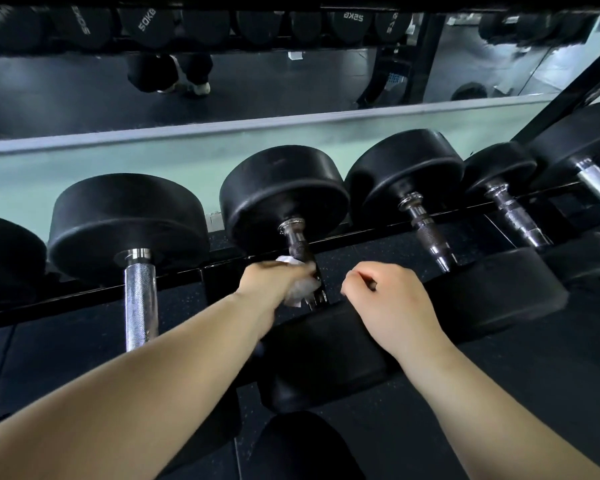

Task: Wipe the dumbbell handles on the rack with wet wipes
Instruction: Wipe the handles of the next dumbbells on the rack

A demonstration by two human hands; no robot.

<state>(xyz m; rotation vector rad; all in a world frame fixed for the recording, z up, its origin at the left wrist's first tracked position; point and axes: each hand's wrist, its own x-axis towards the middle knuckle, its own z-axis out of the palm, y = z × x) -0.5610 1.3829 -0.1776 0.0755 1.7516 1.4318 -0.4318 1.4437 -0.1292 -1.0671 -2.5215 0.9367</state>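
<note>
- The wet wipe [299, 292] is mostly hidden inside the left hand [274, 282]. Only crumpled white edges show above and below the fingers, and they are blurred.
- The dumbbell handle [297, 241] is dark and knurled. Its middle is covered by that hand and the wipe, and its lower end is hard to make out.
- The left arm reaches forward from the lower left, with the hand wrapped round the wipe and the handle together.
- The right hand [392, 303] rests on the dumbbell's near head [323, 355]. Its fingers are curled under with the tips hidden, so I cannot tell whether it holds anything.
- This dumbbell sits mid-row on the rack rail [84, 296], its far head [281, 188] toward the mirror [66, 98].
- A silver-handled dumbbell [140, 299] lies to its left, and another dumbbell [426, 230] to its right.
- The dumbbells at both edges of the row are cut off.
</note>
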